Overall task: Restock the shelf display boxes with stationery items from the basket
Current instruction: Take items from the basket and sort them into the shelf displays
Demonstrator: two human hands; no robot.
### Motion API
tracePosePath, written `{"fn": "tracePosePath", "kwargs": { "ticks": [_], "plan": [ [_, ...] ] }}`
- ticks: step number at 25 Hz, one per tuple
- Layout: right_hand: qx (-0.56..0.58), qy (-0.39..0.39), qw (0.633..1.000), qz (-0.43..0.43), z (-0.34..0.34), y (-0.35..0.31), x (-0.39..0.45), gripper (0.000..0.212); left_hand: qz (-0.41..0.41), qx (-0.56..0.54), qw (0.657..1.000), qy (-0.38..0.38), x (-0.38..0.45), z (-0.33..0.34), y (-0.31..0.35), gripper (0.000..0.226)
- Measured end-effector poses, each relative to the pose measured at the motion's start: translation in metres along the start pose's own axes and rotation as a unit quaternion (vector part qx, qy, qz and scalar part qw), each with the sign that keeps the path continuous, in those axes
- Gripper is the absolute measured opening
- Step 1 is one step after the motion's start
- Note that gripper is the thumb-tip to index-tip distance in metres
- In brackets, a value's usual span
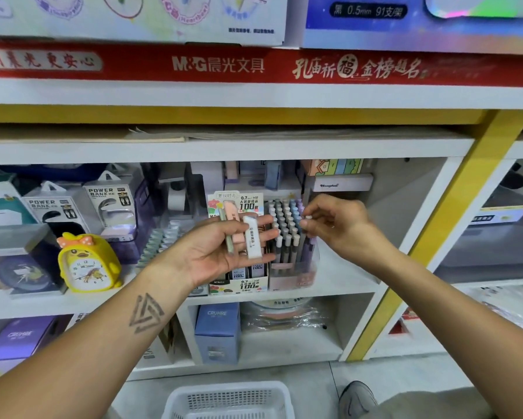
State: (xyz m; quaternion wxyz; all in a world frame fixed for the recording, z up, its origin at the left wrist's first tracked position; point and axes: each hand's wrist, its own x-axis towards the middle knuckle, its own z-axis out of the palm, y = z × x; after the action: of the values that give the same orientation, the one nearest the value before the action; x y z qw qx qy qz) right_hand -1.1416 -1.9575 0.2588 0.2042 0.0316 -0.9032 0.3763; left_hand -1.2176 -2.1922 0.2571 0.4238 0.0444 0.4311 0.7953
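Observation:
My left hand [221, 249] lies palm up in front of the shelf with three flat lead cases on its fingers: a white one [252, 237], a pink one [236, 225] and a green one [227, 234]. Behind it stands the lead-refill display box [245, 282] marked 0.7 HB 100. To its right is a clear display box of pens [287, 234] with pastel caps. My right hand [333, 222] hovers over those pens, its fingertips pinching a small white piece [308, 218]. The white basket [228, 400] sits on the floor below.
A yellow duck alarm clock [86, 264] and power bank boxes [109, 204] fill the shelf's left side. A blue CRUHRE box [218, 331] stands on the lower shelf. A yellow post [429, 234] bounds the bay on the right. A grey shoe [357, 397] is beside the basket.

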Motion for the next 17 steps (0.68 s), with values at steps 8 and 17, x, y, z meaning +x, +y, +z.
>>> {"fn": "tracePosePath", "kwargs": {
  "ticks": [8,17],
  "plan": [
    [-0.011,-0.053,0.998,0.023,0.0005,-0.0005,-0.0036,0.016,0.000,0.007,1.000,0.016,0.0020,0.0009,-0.0033,0.054],
    [-0.100,-0.066,0.993,0.000,0.0003,-0.0001,-0.0059,0.007,-0.009,0.030,0.999,0.016,0.0015,-0.0011,-0.0064,0.044]
  ]
}}
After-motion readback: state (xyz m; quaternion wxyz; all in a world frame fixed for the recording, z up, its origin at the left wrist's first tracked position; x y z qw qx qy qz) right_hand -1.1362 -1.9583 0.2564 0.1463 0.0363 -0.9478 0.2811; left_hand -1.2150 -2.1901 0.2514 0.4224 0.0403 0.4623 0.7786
